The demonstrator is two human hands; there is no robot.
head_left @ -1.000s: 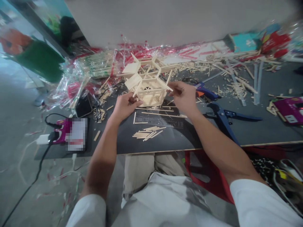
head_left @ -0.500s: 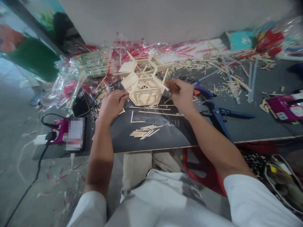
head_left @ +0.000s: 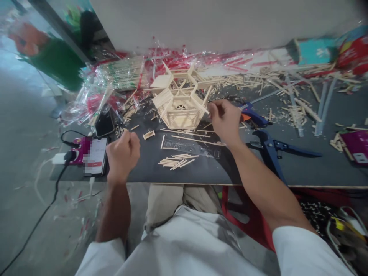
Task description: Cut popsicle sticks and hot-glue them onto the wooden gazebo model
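A hexagonal model made of thin wooden sticks stands on the dark board. My right hand pinches a stick at the model's right edge. My left hand is curled into a loose fist over the board's left part, away from the model and close to a phone; whether it holds anything is hidden. A small stick piece lies between my left hand and the model. A pile of short sticks and a clear ruler lie in front of me.
Blue cutters and a blue glue gun lie right of my right hand. Stick bundles in plastic wrap sit at the back left, loose sticks at the back right. A magenta box is at far right. A cable runs off the left edge.
My left hand has let go of the model and drawn back left toward the phone, closing into a fist. A small stick piece now lies where it was. My right hand stays at the model.
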